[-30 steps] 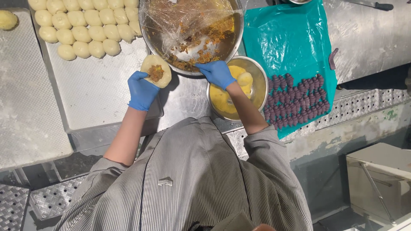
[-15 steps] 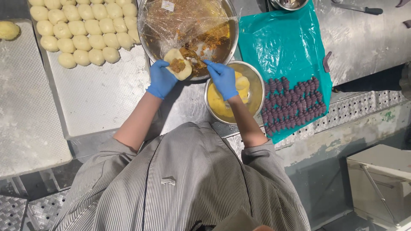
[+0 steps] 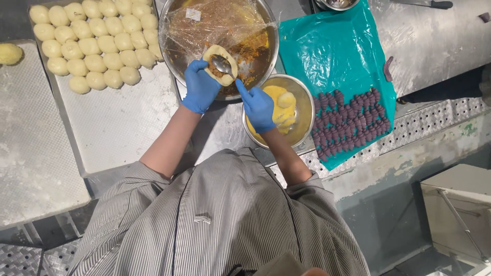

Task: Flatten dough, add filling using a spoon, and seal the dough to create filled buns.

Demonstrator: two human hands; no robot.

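Note:
My left hand (image 3: 200,87), in a blue glove, cups a flat round of pale dough (image 3: 221,64) with brown filling in its middle, held over the big metal bowl of brown filling (image 3: 179,56). My right hand (image 3: 257,105), also gloved in blue, holds a metal spoon (image 3: 222,65) whose bowl presses into the filling on the dough. Cling film covers part of the big bowl. A smaller metal bowl (image 3: 305,110) with yellow dough pieces sits just under my right hand.
A tray (image 3: 117,128) at the left carries several rows of finished pale dough balls (image 3: 92,41). A teal plastic sheet (image 3: 332,46) at the right holds several dark purple pieces (image 3: 348,122). One lone dough ball (image 3: 10,53) lies far left. The steel counter edge runs below.
My left hand has carried the dough round from beside the big bowl to over it. My right hand has left the small yellow bowl and brought the spoon onto the dough.

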